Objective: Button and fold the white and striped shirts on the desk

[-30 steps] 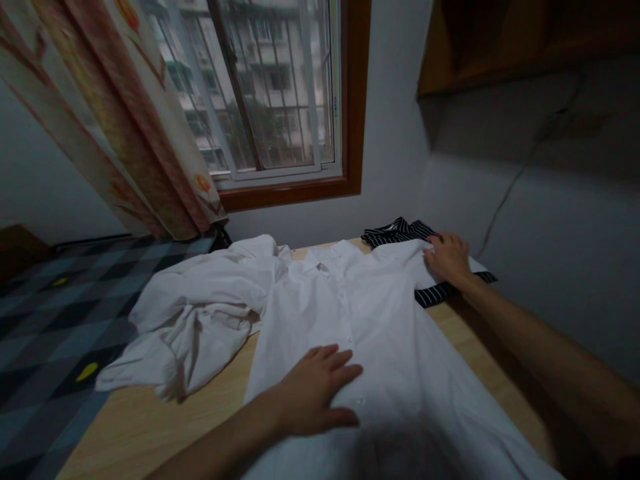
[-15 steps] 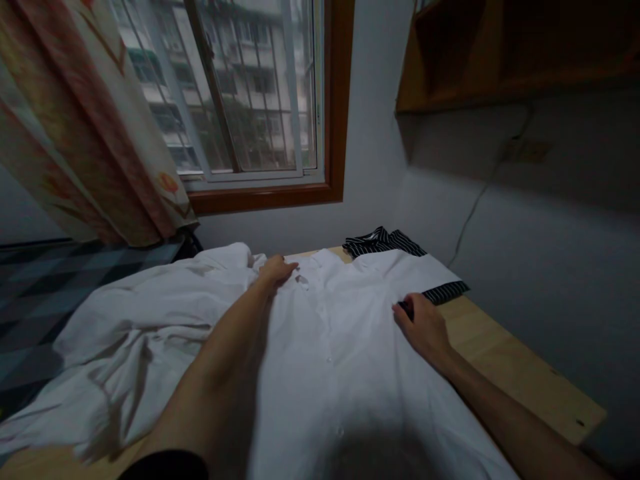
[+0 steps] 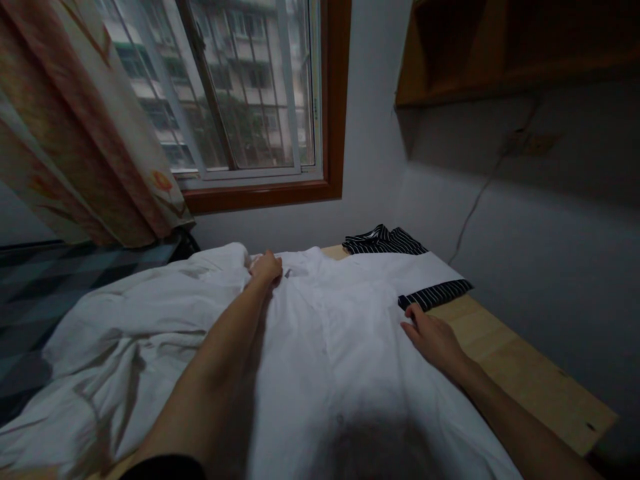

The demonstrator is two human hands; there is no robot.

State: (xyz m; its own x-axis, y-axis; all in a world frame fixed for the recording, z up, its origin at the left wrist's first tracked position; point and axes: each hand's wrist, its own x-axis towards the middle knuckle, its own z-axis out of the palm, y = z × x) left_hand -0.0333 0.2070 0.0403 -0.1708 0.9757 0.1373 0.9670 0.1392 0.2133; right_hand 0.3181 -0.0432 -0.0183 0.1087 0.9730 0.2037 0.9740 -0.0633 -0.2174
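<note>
A white button-up shirt (image 3: 350, 333) lies spread face up on a light wooden table (image 3: 525, 373). My left hand (image 3: 265, 268) reaches to the shirt's collar at the far end, fingers closed on the fabric there. My right hand (image 3: 434, 337) rests on the shirt's right edge near the sleeve, fingers curled against the cloth. A black garment with thin white stripes (image 3: 400, 243) lies under the white shirt's far right shoulder. A crumpled heap of white cloth (image 3: 115, 347) sits to the left of the shirt.
A wall runs along the table's right side, with a wooden shelf (image 3: 500, 53) above. A window (image 3: 240, 87) with a flowered curtain (image 3: 75, 127) is ahead. A bed with a dark checked cover (image 3: 45, 280) is on the left.
My left hand went from the shirt's front up to the collar and closed on it. My right hand came back from the far shoulder to the shirt's right edge.
</note>
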